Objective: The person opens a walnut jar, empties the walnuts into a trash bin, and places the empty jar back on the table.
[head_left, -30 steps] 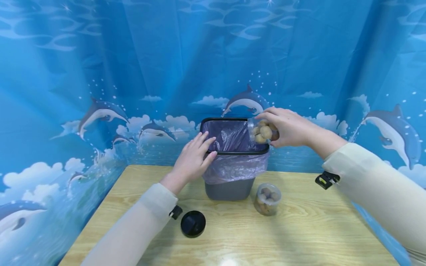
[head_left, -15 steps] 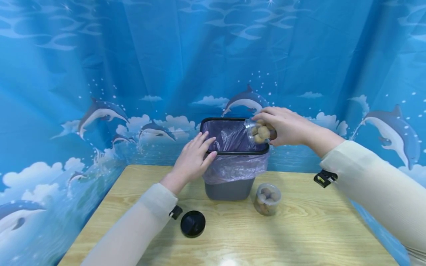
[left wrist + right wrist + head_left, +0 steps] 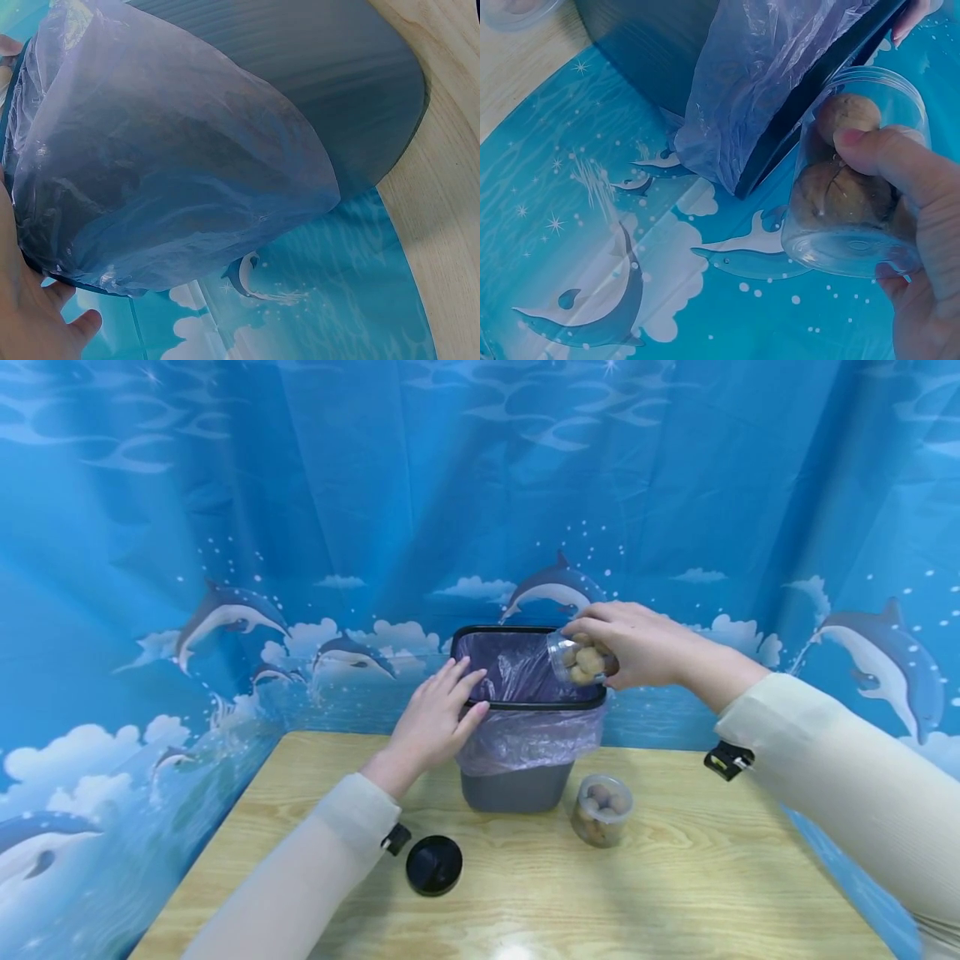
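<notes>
My right hand [image 3: 637, 643] grips a clear plastic jar [image 3: 862, 266] by its sides. The jar is tipped to the left, its mouth over the right part of the bin's opening. Several round brown balls [image 3: 587, 662], like whole nuts, are bunched inside it. The grey bin [image 3: 517, 789] stands upright, lined with a thin purple bag [image 3: 536, 735] folded over its black rim. On the rim's left front corner rests my left hand [image 3: 435, 714], fingers spread and fairly straight. The right wrist view shows the thumb [image 3: 877, 154] pressed along the jar.
A second clear jar [image 3: 600, 827] with similar balls stands on the wooden table [image 3: 675, 877], right of the bin. Near my left wrist lies a round black lid [image 3: 434, 865]. Behind everything hangs a blue dolphin-print curtain [image 3: 390, 485].
My right hand has shifted slightly left, taking the jar further over the bin and tipping it a little more. The balls stay in the jar. My left hand has not moved.
</notes>
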`<state>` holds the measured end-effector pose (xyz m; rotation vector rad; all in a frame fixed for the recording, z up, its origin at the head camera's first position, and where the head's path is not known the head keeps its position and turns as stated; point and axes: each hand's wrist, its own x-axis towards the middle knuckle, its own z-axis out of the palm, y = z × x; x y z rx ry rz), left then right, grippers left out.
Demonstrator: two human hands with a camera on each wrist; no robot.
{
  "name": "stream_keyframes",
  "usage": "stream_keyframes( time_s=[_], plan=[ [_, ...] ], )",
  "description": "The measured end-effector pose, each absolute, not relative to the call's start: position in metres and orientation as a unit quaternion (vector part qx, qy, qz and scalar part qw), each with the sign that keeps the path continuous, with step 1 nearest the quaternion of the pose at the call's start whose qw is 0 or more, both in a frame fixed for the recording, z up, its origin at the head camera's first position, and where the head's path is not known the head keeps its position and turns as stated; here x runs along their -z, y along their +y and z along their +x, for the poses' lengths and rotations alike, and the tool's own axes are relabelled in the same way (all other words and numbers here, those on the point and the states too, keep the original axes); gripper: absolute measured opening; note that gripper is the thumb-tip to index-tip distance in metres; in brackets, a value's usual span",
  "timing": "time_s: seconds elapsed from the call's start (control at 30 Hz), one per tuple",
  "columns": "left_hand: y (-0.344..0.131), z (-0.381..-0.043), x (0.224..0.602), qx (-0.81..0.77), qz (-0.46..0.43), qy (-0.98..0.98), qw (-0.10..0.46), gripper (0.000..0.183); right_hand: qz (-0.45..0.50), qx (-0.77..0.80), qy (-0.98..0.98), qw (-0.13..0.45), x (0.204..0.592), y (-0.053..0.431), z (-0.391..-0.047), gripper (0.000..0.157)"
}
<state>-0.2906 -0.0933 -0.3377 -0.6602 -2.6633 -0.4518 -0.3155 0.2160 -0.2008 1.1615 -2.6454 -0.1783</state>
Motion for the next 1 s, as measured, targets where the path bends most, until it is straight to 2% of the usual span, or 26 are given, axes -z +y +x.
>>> stream_keyframes(
  time_s=[0.67,1.0],
  plan=[
    [-0.093,-0.289,0.336,0.161,-0.231,-0.942,0.183,0.061,0.433,0.135,-0.881,0.133,0.196,0.206,-0.316,0.078],
    [-0.093,-0.289,0.336,0.159,-0.23,-0.943,0.178,0.061,0.436,0.162,-0.877,0.122,0.197,0.2,-0.316,0.082]
  ],
)
